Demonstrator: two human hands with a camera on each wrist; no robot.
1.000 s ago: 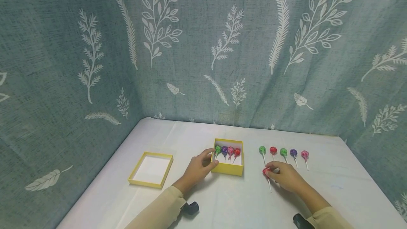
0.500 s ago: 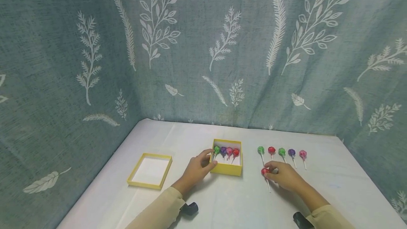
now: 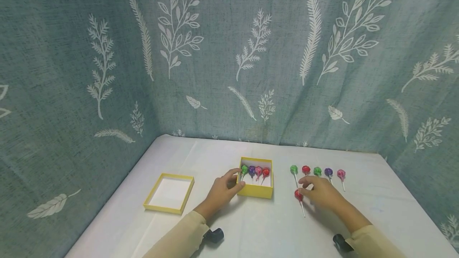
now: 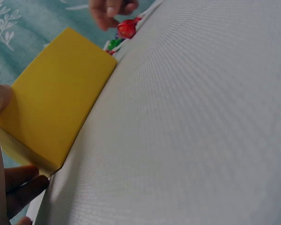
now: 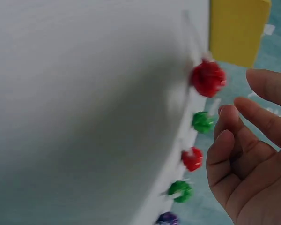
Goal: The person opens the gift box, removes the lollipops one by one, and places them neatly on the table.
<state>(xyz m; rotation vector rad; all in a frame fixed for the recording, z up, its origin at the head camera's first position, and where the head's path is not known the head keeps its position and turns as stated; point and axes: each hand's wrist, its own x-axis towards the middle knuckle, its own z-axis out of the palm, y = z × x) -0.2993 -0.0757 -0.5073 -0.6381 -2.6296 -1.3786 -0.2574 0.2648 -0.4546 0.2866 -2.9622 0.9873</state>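
Head view: your left hand (image 3: pixel 219 192) held the yellow box (image 3: pixel 255 191) at its left front corner, thumb near the front wall and fingers along the left side, presumably to keep it from sliding on the worktop (image 3: pixel 258 230). Inside lay four lollipops, green (image 3: pixel 244 169), purple (image 3: pixel 252 169), pink (image 3: pixel 258 170) and red (image 3: pixel 265 172), heads toward the back; their side-by-side arrangement probably kept the sticks from crossing. The yellow lid (image 3: pixel 163 210) lay well apart to your left, hollow side up, apparently set there to leave the box accessible.

To your right, five lollipops, green (image 3: pixel 294 169), red (image 3: pixel 306 169), green (image 3: pixel 317 171), purple (image 3: pixel 328 172) and pink (image 3: pixel 341 174), formed a row, seemingly spaced so that each stood separate. Nearer you lay the front red lollipop (image 3: pixel 299 195), its stick toward you. Your right hand (image 3: pixel 322 192) was just beside it.

Right wrist view: your right hand's fingertips stood apart, its lower fingers loosely bent; a gap separated them from the front red lollipop, and they pinched nothing.
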